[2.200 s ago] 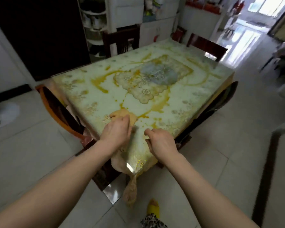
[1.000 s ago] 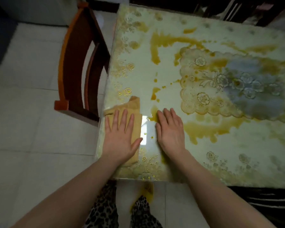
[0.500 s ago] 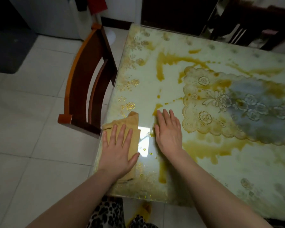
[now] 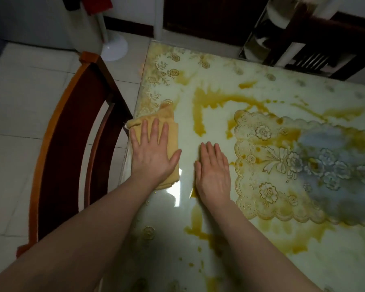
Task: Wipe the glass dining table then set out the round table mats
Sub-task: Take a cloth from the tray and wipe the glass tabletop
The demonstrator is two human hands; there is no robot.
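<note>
Left hand flat on the yellow cloth, fingers straight and spread, pressing it onto the glass counter at the edge nearest the wooden chair. Right hand just beside the cloth, palm down on bare glass, fingers straight, holding nothing. Yellow stains sit beyond the cloth, toward the counter's middle.

Both bare forearms reach forward from the bottom of the view, roughly parallel and apart. The left hand lies palm down with straight fingers spread and the thumb angled out to the right. The right hand lies flat beside it, palm down, fingers straight and held close together, thumb tucked alongside.
</note>
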